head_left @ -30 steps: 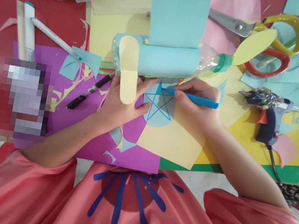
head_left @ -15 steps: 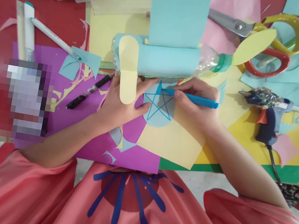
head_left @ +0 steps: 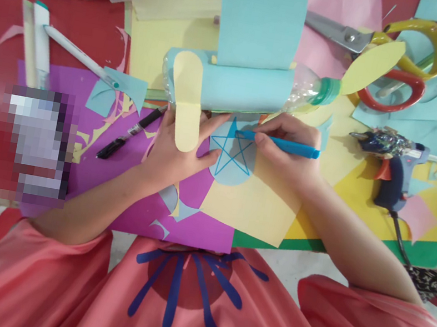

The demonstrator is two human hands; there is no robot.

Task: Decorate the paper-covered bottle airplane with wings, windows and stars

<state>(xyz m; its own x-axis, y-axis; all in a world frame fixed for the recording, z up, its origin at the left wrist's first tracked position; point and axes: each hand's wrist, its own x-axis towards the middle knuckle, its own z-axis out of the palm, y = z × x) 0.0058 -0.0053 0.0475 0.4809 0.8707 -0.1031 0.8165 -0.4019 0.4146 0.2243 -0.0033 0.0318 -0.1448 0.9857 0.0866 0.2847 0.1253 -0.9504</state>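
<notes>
My right hand is closed around a blue felt-tip pen, its tip on a round light-blue paper piece. A five-pointed star is drawn there in blue lines. With thumb and forefinger apart, my left hand lies at the left edge of that paper; a pale yellow paper strip covers part of the hand. Just beyond both hands lies a plastic bottle wrapped in light-blue paper, with a green cap. A light-blue panel and a yellow paper strip are attached to it.
Scissors with yellow and red handles lie at the upper right, above a glue gun. A black pen rests left of my left hand. Paper scraps and markers are scattered about. A blurred-out object sits at left.
</notes>
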